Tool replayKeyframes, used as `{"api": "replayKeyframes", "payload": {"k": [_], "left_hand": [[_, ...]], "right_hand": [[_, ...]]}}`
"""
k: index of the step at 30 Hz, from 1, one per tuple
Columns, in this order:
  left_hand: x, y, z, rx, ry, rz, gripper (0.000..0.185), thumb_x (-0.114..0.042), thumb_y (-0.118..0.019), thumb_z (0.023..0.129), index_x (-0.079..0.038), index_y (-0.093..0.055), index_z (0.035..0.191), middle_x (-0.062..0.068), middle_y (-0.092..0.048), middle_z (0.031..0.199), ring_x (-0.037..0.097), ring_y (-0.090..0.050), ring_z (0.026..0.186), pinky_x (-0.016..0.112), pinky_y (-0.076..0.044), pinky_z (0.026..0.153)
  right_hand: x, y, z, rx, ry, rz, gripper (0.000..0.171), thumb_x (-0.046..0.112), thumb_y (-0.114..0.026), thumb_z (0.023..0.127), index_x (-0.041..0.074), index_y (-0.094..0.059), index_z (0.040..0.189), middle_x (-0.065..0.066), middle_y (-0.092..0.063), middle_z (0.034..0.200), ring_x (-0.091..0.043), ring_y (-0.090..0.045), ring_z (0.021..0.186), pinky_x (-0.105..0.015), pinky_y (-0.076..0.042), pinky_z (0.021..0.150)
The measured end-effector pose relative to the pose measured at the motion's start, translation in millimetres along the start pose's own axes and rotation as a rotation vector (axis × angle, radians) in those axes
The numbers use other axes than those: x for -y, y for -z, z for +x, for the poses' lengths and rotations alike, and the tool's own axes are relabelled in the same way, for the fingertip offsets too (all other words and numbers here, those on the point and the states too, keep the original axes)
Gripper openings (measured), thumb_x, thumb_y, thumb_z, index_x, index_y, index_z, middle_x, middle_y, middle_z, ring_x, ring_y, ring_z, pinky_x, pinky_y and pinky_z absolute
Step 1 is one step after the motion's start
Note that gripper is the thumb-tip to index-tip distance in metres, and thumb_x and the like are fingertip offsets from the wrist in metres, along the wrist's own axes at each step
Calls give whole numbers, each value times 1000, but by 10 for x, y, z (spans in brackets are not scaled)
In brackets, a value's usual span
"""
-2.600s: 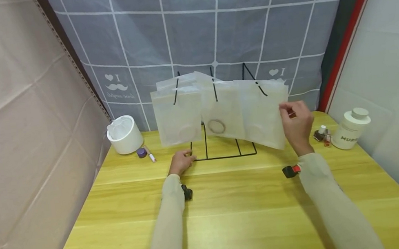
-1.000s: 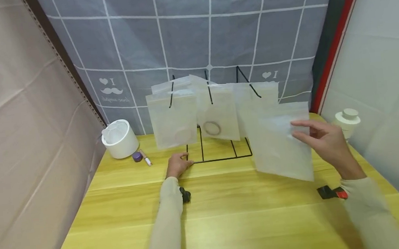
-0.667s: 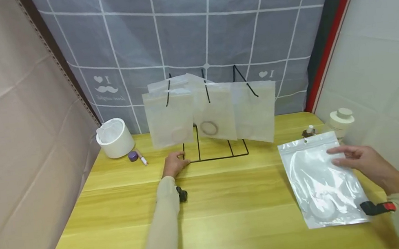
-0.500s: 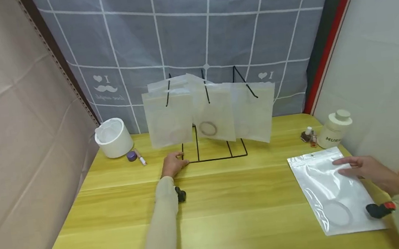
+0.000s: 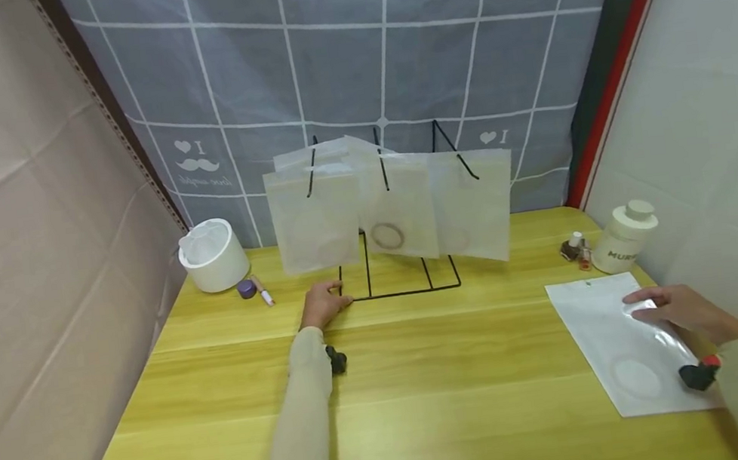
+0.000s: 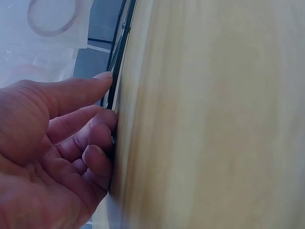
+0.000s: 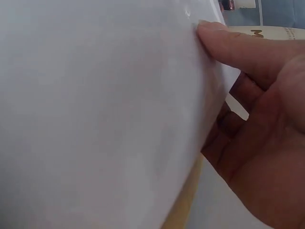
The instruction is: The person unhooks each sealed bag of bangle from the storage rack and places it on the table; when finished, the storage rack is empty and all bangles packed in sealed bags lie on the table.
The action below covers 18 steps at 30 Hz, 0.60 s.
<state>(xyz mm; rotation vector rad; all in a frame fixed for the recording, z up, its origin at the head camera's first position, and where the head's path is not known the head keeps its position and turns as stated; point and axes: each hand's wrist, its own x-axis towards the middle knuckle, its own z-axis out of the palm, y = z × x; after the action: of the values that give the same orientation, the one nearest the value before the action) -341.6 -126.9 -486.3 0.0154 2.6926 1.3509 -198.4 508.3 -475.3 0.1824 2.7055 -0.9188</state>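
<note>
Surface (image 5: 426, 375): yellow wood, spanning the near scene, cloth backdrops behind and at both sides.
Rack (image 5: 399, 287): black wire, standing at the far middle; its base rail runs along the surface.
Hanging pouches (image 5: 394, 208): several translucent ones on the rack's hooks, screening most of the wire; one shows a ring.
Loose pouch (image 5: 621, 345): flat on the surface at the near right, a round shape inside.
Right hand (image 5: 667, 302): grip on the pouch's right edge; the right wrist view alone shows the thumb on top and curled fingers (image 7: 233, 121) under the edge.
Left hand (image 5: 323, 307): at the rack's near left corner; the left wrist view shows curled fingertips (image 6: 102, 121) against the rail, closed round it or not I cannot tell.
White tub (image 5: 213, 255): far left.
White jar (image 5: 626, 239): far right, small bottles (image 5: 576, 248) beside it.
</note>
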Motion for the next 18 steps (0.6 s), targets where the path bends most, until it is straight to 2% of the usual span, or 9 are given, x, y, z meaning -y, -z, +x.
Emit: {"api": "replayKeyframes", "payload": {"k": [3, 6, 8, 13, 18], "left_hand": [[-1, -4, 2, 2, -2, 0, 52, -18, -74, 93, -7, -60, 141, 19, -54, 146, 37, -53, 132, 53, -46, 105], [-7, 11, 21, 0, -10, 7, 52, -18, -74, 93, -7, -59, 141, 20, -55, 145, 37, -58, 126, 52, -47, 103], [-9, 16, 33, 3, -15, 12, 53, -19, -74, 93, -6, -59, 142, 20, -55, 145, 38, -59, 124, 53, -48, 103], [-7, 15, 37, 10, -16, 13, 53, -19, -75, 92, -6, -59, 141, 20, -53, 147, 39, -52, 132, 54, -45, 106], [-14, 12, 9, 19, -1, 1, 53, -17, -75, 92, -5, -59, 142, 20, -51, 148, 38, -49, 136, 53, -44, 107]], "right_hand": [[-25, -35, -9, -25, 2, -12, 65, 42, -74, 91, -5, -60, 134, -38, -52, 130, -41, -50, 105, -37, -47, 78], [-10, -54, 5, -61, 22, -26, 62, 39, -76, 90, -6, -61, 131, -37, -54, 128, -39, -51, 103, -37, -48, 77], [-5, -66, 16, -85, 17, -30, 61, 37, -77, 89, -6, -62, 130, -34, -57, 119, -38, -50, 100, -35, -46, 76], [-19, -80, 18, -105, 14, -24, 62, 35, -77, 90, -7, -60, 132, -16, -54, 101, -32, -45, 94, -32, -42, 71], [-67, -106, 14, -112, 23, -23, 61, 34, -77, 90, -8, -60, 131, -16, -53, 99, -31, -46, 92, -31, -43, 69]]}}
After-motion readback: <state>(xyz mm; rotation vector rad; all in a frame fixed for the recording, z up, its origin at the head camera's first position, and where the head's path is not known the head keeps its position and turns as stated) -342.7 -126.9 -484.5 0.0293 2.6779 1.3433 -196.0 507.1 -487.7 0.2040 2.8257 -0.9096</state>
